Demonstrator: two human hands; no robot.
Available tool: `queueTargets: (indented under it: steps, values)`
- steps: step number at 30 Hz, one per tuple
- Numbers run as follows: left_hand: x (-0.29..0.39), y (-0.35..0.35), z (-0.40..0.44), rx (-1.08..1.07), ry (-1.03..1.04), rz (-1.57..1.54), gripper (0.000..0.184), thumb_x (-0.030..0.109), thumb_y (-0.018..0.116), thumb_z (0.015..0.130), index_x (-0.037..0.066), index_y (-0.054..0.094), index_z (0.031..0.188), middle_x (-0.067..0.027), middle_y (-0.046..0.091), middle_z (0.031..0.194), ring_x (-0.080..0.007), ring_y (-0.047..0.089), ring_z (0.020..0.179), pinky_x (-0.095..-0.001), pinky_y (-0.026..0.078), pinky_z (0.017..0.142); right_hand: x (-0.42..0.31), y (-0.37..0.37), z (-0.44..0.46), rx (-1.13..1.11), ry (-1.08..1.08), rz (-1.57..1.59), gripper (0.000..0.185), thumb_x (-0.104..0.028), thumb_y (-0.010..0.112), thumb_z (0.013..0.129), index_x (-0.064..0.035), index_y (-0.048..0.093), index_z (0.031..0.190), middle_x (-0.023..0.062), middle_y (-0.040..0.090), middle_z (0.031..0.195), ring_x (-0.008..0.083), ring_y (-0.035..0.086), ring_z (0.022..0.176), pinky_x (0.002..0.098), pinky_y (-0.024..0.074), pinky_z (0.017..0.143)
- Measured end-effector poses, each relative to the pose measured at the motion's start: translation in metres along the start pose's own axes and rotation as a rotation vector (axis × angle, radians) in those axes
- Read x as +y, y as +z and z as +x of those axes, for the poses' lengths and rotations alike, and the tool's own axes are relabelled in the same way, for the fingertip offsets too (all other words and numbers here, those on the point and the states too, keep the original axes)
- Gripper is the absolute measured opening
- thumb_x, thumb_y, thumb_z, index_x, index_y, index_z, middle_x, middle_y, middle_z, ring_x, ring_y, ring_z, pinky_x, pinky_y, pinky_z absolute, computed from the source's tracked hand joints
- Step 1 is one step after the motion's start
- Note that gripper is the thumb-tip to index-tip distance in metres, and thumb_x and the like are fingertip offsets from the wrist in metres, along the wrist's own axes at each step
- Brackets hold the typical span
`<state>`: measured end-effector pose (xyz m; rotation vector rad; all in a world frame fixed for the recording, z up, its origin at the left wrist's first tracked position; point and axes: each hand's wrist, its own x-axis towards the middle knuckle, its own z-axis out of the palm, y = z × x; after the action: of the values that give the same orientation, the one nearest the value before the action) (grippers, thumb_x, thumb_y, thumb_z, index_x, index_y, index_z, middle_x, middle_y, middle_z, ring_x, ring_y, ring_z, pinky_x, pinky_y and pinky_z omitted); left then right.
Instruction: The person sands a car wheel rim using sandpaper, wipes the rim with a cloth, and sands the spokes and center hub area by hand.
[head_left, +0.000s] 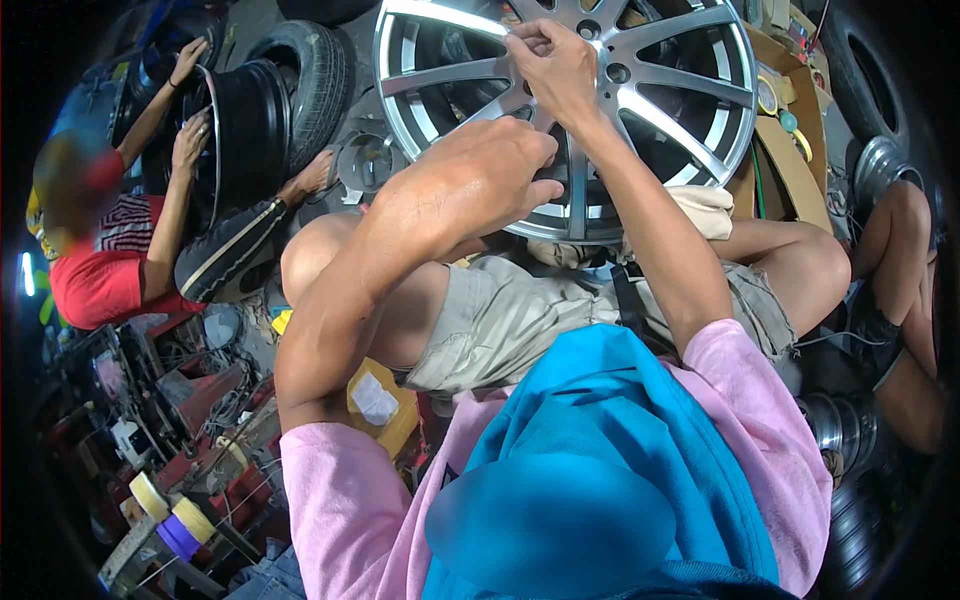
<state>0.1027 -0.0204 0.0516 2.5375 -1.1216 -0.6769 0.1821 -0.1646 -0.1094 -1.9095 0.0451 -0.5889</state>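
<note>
A silver alloy wheel rim (655,100) with several polished spokes stands in front of my lap at the top of the view. My right hand (555,70) is over its middle, fingers bent and pressed together at the edge of an upper left spoke. Anything between those fingertips is too small to make out. Lower and to the left, my left hand (465,180) is in front of the rim with its back to the camera. Its fingers curl inward and the thumb points right; what they hold, if anything, is hidden.
Left, a person in a red shirt (105,275) holds a dark wheel rim (250,135) beside a tire (322,85). A cardboard box (790,170) stands right of my rim, near another person's leg (905,225). Tape rolls (180,530) and machinery lie lower left; stacked rims (840,430) lower right.
</note>
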Motion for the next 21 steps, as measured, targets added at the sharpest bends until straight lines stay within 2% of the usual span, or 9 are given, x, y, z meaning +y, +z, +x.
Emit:
queueTargets:
  steps: [1,3,11,13,16,18,21]
  values:
    - [0.000,-0.001,0.001,0.003,0.001,0.002,0.036,0.029,0.073,0.095,-0.003,0.073,0.111,-0.0226,0.073,0.105,-0.0418,0.070,0.102,-0.0486,0.054,0.093,-0.001,-0.001,0.000,0.002,-0.003,0.000,0.025,-0.025,0.081,0.089,-0.0032,0.079,0.099,0.0046,0.076,0.080,0.0109,0.069,0.070,0.0278,0.0553,0.067]
    - [-0.001,-0.004,0.003,-0.060,-0.024,0.001,0.036,0.029,0.073,0.095,-0.004,0.073,0.109,-0.0235,0.073,0.103,-0.0427,0.069,0.100,-0.0487,0.054,0.092,-0.005,-0.006,-0.004,-0.019,0.118,0.110,0.024,-0.024,0.080,0.088,-0.0019,0.078,0.096,0.0096,0.076,0.082,0.0199,0.073,0.072,0.0344,0.0572,0.071]
    - [-0.003,0.000,0.005,-0.047,-0.021,-0.015,0.037,0.032,0.074,0.096,-0.004,0.074,0.108,-0.0228,0.073,0.103,-0.0429,0.069,0.100,-0.0477,0.054,0.091,-0.007,-0.018,-0.015,-0.034,0.212,0.195,0.024,-0.023,0.080,0.089,0.0009,0.076,0.094,0.0086,0.076,0.080,0.0139,0.071,0.068,0.0300,0.0563,0.065]
    - [-0.004,0.001,0.006,-0.061,-0.023,-0.011,0.037,0.032,0.074,0.095,-0.003,0.074,0.108,-0.0224,0.074,0.104,-0.0428,0.069,0.100,-0.0473,0.055,0.091,-0.008,-0.021,-0.017,-0.082,0.279,0.265,0.023,-0.020,0.078,0.091,0.0019,0.076,0.098,0.0082,0.076,0.081,0.0119,0.071,0.070,0.0277,0.0560,0.063]
    - [-0.005,-0.003,0.008,-0.027,-0.051,-0.023,0.035,0.033,0.074,0.095,-0.002,0.075,0.105,-0.0216,0.075,0.101,-0.0421,0.070,0.098,-0.0466,0.055,0.088,-0.009,-0.026,-0.022,-0.142,0.286,0.303,0.024,-0.017,0.076,0.094,0.0029,0.074,0.107,0.0091,0.077,0.085,0.0125,0.073,0.074,0.0265,0.0586,0.066]
    - [-0.008,-0.010,0.013,-0.041,-0.148,-0.035,0.035,0.033,0.074,0.096,-0.001,0.076,0.102,-0.0209,0.075,0.097,-0.0417,0.071,0.093,-0.0463,0.055,0.085,-0.011,-0.027,-0.025,-0.153,0.316,0.382,0.024,-0.016,0.075,0.095,0.0033,0.074,0.110,0.0095,0.077,0.087,0.0132,0.074,0.075,0.0268,0.0601,0.068]
    - [-0.020,-0.008,0.015,0.060,-0.158,-0.022,0.036,0.033,0.074,0.096,-0.002,0.077,0.105,-0.0212,0.076,0.093,-0.0398,0.072,0.087,-0.0456,0.056,0.082,-0.012,-0.027,-0.028,-0.184,0.357,0.498,0.026,-0.015,0.075,0.096,0.0040,0.072,0.114,0.0103,0.077,0.093,0.0139,0.074,0.078,0.0273,0.0625,0.071]
